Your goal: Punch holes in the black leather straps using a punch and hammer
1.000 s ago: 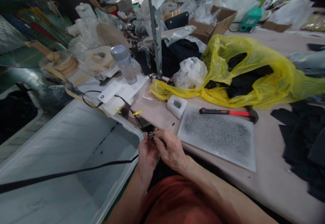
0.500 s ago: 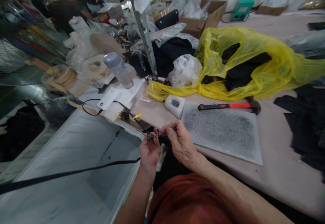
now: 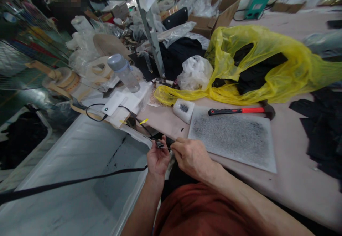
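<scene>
My left hand (image 3: 158, 159) is closed, palm up, its fingertips gripping a small dark piece with a metallic glint (image 3: 159, 144). A long black strap (image 3: 107, 174) runs across from the left edge to this hand; whether it joins the small piece is hidden. Beside it, my right hand (image 3: 191, 157) is closed in a pinch, knuckles up. Out of its fingertips a thin shiny metal rod (image 3: 166, 148) points left and meets the dark piece. The rod's other end is hidden in the hand.
A hammer (image 3: 237, 111) lies on a speckled grey board (image 3: 232, 139) at my right. Behind are a white block (image 3: 184, 110) and a yellow plastic bag (image 3: 248, 36). A pale bin (image 3: 114, 147) stands at left. A water bottle (image 3: 124, 73) and white device (image 3: 113, 102) sit beyond it.
My right hand has turned over and come lower, and the thin rod now lies close to level against the dark piece. A small dark bit on the table has come into sight. My left hand barely moved.
</scene>
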`<state>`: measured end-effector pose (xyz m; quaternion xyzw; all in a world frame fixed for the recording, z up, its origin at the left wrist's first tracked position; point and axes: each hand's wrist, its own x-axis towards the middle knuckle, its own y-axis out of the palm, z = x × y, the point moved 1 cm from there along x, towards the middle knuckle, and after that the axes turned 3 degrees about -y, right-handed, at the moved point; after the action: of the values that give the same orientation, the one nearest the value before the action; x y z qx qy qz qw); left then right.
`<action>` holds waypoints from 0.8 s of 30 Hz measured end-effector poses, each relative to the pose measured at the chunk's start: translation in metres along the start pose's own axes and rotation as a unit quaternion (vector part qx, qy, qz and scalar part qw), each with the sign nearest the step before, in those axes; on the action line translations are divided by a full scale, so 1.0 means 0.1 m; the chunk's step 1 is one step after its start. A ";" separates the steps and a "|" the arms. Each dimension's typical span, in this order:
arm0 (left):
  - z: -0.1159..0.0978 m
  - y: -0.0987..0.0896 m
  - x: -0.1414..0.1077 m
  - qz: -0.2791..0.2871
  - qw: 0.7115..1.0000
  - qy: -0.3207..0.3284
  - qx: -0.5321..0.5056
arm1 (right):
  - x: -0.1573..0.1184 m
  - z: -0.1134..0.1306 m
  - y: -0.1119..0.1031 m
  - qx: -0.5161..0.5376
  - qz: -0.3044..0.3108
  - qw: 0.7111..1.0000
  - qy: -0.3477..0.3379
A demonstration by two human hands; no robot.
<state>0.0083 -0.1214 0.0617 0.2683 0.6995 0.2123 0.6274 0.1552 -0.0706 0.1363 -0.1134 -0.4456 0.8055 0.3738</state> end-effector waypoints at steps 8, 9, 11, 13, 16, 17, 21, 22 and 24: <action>-0.07 -0.13 0.03 0.010 0.999 0.032 0.015 | 0.04 0.04 0.03 -0.040 0.032 0.999 0.006; -0.08 -0.15 0.04 0.013 0.999 0.036 0.020 | 0.04 0.04 0.04 -0.040 0.038 0.998 0.010; -0.11 -0.20 0.07 0.022 0.998 0.044 0.025 | 0.04 0.03 0.07 -0.040 0.050 0.998 0.019; -0.13 -0.24 0.10 0.039 0.998 0.046 0.022 | 0.04 0.02 0.10 -0.042 0.068 0.996 0.026; -0.14 -0.27 0.12 0.068 0.997 0.040 0.010 | 0.02 0.01 0.13 -0.041 0.105 0.993 0.041; -0.15 -0.26 0.12 0.069 0.997 0.042 0.007 | 0.01 -0.01 0.14 -0.041 0.114 0.992 0.047; -0.14 -0.17 0.09 0.027 0.996 0.086 0.024 | 0.01 -0.20 0.11 -0.065 0.113 0.988 0.080; -0.15 -0.15 0.08 0.018 0.994 0.103 0.038 | 0.02 -0.28 0.09 -0.082 0.107 0.986 0.094; -0.16 -0.10 0.07 0.009 0.988 0.139 0.071 | 0.06 -0.47 0.04 -0.123 0.090 0.981 0.119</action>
<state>-0.0093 -0.1241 0.0518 0.2863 0.7908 0.2034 0.5012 0.1732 -0.0376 0.1068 -0.2931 -0.4816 0.7555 0.3338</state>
